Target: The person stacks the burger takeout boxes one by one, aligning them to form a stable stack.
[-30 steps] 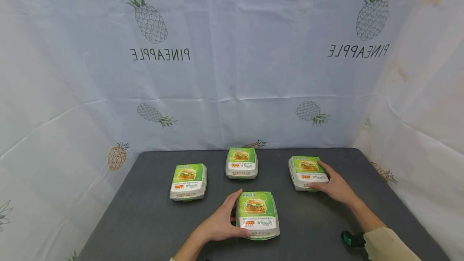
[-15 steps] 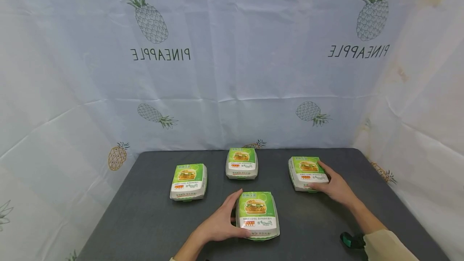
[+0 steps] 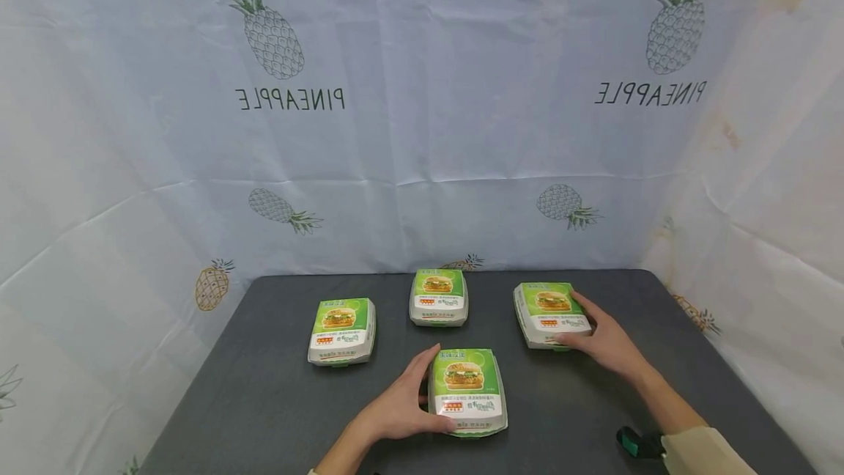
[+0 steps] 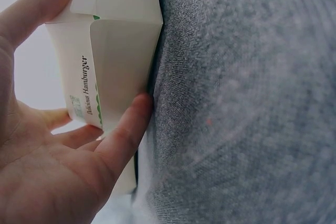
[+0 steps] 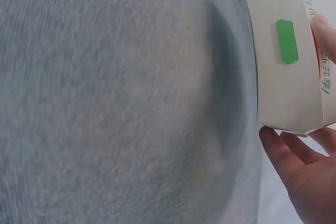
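My left hand [image 3: 402, 405] grips the near green-and-white hamburger box [image 3: 467, 391] at its left side, thumb along the front edge. In the left wrist view, thumb and fingers span the pale side of that box [image 4: 123, 56], which bears the words "Delicious Hamburger". Farther back on the right, another hamburger box [image 3: 552, 314] is held by my right hand [image 3: 609, 343], with the thumb at its front and fingers at the right side. The right wrist view shows a green tab on this box [image 5: 268, 87]; whether it touches the table cannot be told.
Two more hamburger boxes lie on the dark grey table [image 3: 250, 409]: a left box [image 3: 341, 332] and a back box [image 3: 438, 297] near the far edge. A white pineapple-print curtain [image 3: 422, 130] hangs behind and at both sides. A dark strap [image 3: 639, 444] hangs by the right sleeve.
My right hand has shifted slightly left, carrying the right hamburger box with it. The left hand and the other boxes stay in place.
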The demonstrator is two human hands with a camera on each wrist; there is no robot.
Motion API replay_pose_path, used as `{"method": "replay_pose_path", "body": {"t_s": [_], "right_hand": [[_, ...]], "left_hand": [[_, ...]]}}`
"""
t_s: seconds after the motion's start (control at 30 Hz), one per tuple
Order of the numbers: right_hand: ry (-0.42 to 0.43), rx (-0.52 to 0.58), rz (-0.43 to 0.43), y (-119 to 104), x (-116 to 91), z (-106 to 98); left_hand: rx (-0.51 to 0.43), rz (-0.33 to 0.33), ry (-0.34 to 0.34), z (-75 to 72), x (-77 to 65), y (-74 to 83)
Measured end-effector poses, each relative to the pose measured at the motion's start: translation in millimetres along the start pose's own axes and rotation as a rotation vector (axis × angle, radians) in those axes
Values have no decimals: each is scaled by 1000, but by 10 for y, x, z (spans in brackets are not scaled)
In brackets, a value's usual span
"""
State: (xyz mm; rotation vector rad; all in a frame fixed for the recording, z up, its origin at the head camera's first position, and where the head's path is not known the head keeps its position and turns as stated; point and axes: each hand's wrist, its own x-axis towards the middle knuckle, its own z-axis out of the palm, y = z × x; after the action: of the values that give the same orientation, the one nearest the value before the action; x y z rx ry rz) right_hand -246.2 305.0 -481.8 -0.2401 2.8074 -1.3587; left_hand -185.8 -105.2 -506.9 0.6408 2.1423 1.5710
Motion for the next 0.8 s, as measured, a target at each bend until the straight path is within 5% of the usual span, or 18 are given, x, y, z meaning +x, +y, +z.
{"method": "replay_pose_path", "body": {"t_s": [0.8], "right_hand": [[-50,98,-57,-497,-219,142]], "left_hand": [[20,-3,-1,-19,-11,21]]}}
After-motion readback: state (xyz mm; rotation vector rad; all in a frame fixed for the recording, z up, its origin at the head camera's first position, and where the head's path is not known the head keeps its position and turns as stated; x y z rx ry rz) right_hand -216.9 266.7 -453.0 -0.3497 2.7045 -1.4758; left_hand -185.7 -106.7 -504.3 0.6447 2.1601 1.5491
